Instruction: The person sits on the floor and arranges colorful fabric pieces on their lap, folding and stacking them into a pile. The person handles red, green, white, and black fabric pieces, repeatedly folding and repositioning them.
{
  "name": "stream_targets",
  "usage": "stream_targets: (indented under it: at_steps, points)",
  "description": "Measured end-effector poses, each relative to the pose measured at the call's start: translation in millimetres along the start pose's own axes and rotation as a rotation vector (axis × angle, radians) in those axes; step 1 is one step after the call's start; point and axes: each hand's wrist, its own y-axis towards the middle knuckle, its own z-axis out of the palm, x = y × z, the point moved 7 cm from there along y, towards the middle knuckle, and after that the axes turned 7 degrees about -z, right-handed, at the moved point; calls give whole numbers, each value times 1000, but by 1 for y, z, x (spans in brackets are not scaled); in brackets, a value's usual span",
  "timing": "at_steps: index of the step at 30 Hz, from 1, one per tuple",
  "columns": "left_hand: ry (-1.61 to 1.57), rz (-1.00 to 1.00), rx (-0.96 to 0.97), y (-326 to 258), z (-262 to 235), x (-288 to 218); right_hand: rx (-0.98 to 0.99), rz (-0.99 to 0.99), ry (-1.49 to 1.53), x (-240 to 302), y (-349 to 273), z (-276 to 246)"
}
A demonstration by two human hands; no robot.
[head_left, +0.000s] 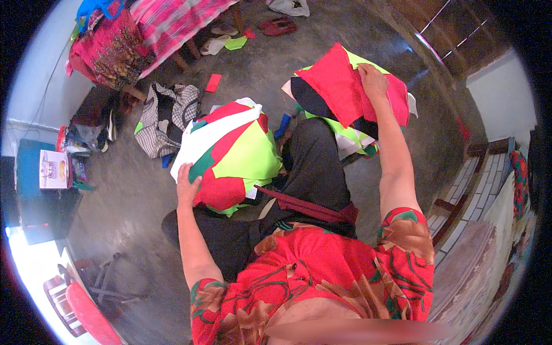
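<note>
Resting with left hand (187, 183), loosely spread, on left edge of colourful cloth bundle (244, 152) | touching with right hand (375, 82) the red cloth (332, 85) on top of second cloth pile (346, 137), unable to see if pinching | having bundle to left and pile to right of black-covered knee (314, 150)

No readable text; print (57, 168) on white box (46, 181) unclear

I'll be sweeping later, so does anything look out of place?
Perhaps: a small red piece lies alone on the floor, apart from the bright fabric pile at the left hand. Left of that pile, a checked cloth lies crumpled.
</note>
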Motion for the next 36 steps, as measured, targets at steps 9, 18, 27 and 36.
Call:
stream_targets:
  at_steps: [9,18,27,36]
  points:
    - [-10,-3,2,3,3,-16,-332,201,788,-39,18,-11]
    - [-34,31,19,8,6,1,211,335,1644,161,-1,-16]
    - [-118,-269,-144,-3,-21,21,353,-3,1560,373,-90,-22]
    - [-136,-408,-62,-5,-15,43,878,-883,948,435,-266,7]
